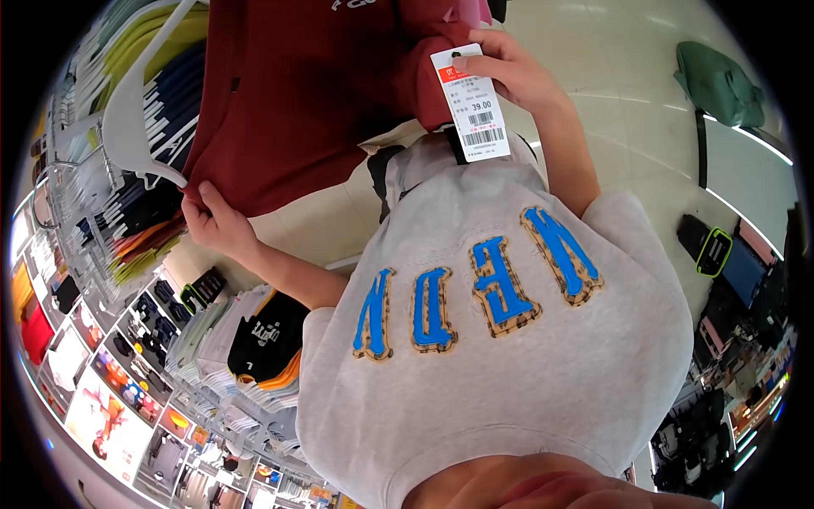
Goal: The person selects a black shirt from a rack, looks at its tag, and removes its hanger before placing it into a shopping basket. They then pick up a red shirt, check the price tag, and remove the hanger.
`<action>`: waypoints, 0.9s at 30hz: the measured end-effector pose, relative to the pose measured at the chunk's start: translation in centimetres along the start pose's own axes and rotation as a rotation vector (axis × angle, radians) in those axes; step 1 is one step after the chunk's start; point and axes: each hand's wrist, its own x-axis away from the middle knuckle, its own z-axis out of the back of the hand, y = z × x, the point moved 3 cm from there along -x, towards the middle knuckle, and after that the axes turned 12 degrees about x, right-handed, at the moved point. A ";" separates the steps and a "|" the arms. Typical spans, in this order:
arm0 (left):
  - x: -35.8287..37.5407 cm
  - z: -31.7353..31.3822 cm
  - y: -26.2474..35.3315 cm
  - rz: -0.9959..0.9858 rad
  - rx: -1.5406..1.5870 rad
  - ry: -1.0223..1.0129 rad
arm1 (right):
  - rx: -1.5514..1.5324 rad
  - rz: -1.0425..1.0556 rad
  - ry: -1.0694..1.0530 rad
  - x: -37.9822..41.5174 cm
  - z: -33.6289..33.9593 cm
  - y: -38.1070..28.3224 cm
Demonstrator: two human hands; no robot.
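A dark red shirt (280, 93) with a small white print is spread out in front of me. My left hand (216, 225) pinches its lower left edge between thumb and fingers, right at the tip of a white hanger (136, 119). On the other side, my right hand (517, 72) has its thumb over the top of a white price tag (482, 119) with a red band, barcodes and "39.00" printed on it. The tag hangs in front of the shirt's right part. Fingers of the right hand are partly hidden behind the tag and cloth.
Racks of hung shirts (161, 93) in yellow, navy and white stand close on my left. A black shirt (267, 335) hangs at the front of a lower rack. Lit wall shelves lie beyond. To the right are a green bag-like item (721, 85) and pale floor tiles (610, 51).
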 end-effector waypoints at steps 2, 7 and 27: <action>0.2 0.2 0.1 -0.004 -0.005 -0.003 | 0.027 0.005 0.050 0.7 -0.5 -0.5; 0.6 0.0 0.9 -0.026 -0.007 -0.006 | 0.008 0.050 -0.027 1.2 -0.5 -0.1; 1.2 0.4 0.6 -0.002 -0.013 -0.028 | 0.042 0.081 -0.152 1.2 -0.7 0.1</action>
